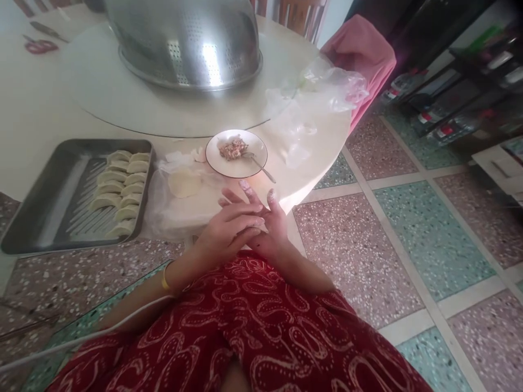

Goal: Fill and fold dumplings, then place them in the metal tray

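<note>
My left hand (229, 224), with a yellow bracelet at the wrist, lies across my right hand (277, 222) in front of the table edge. Its fingers are stretched over the right palm. The right hand is turned palm up, fingers apart, with white powder on its fingertips. Neither shows anything held. Just beyond them, a white plate (213, 162) bears minced filling (232, 148) and a metal utensil (261, 167), its head partly buried. A round dough wrapper (184, 182) lies on clear plastic to the left. Folded dumplings (111, 188) line the right side of a dark tray (53, 218).
An upturned perforated metal basin (183, 43) sits on the glass turntable (122, 114). Crumpled plastic bags (327, 87) lie at the table's right, beside a pink cloth (363, 49). Red-handled scissors (41, 46) are far left. A white cable (90, 336) passes by my left arm.
</note>
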Available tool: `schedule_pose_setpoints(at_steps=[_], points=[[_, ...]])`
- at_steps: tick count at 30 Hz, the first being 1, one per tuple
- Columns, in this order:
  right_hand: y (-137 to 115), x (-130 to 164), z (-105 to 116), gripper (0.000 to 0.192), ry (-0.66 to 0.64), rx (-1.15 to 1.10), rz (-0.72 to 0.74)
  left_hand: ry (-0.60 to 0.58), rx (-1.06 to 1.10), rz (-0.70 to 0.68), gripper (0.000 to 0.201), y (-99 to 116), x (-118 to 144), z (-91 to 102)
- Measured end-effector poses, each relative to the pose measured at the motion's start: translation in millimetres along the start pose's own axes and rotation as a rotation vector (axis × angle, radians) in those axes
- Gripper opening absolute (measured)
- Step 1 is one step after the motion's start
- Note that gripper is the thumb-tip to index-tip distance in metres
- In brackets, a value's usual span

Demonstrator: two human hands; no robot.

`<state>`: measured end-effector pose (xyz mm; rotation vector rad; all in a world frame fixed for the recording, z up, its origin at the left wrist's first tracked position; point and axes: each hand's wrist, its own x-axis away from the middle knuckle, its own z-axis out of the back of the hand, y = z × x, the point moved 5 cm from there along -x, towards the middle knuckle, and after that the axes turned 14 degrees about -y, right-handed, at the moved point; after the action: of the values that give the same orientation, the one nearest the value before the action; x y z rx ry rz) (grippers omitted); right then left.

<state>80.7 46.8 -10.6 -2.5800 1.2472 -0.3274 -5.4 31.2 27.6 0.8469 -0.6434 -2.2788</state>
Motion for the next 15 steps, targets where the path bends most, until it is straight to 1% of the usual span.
schedule_pose_setpoints(at_steps=[4, 6, 8, 10, 12, 14, 15], points=[[-0.7, 1.4, -2.0, 0.053, -0.014, -0.077, -0.022, 0.074, -0.082, -0.027, 0.012, -3.6, 1.8, 3.9], [-1.3, 0.9, -3.0, 0.053, 0.015, -0.097, -0.011, 0.097, -0.108, -0.056, 0.019, -3.6, 3.4, 4.5], [-1.5, 0.7, -3.5, 0.054, 0.060, -0.084, -0.001, 0.102, -0.128, -0.052, 0.020, -5.1, 4.5, 3.8], [-2.0, 0.7, -3.9, 0.053, 0.075, -0.041, 0.009, 0.082, -0.130, 0.000, 0.015, -9.0, 4.0, 3.1], [-2.9, 0.4, -3.9, 0.051, 0.061, 0.025, 0.017, 0.038, -0.132, 0.025, 0.016, -11.2, 1.3, 2.5], [-3.3, 0.2, -2.7, 0.054, 0.055, 0.089, 0.008, -0.005, -0.152, -0.021, 0.021, -9.0, -3.0, 2.8], [-3.7, 0.3, -1.5, 0.057, 0.064, 0.113, 0.005, -0.023, -0.158, -0.044, 0.021, -7.6, -5.5, 3.2]])
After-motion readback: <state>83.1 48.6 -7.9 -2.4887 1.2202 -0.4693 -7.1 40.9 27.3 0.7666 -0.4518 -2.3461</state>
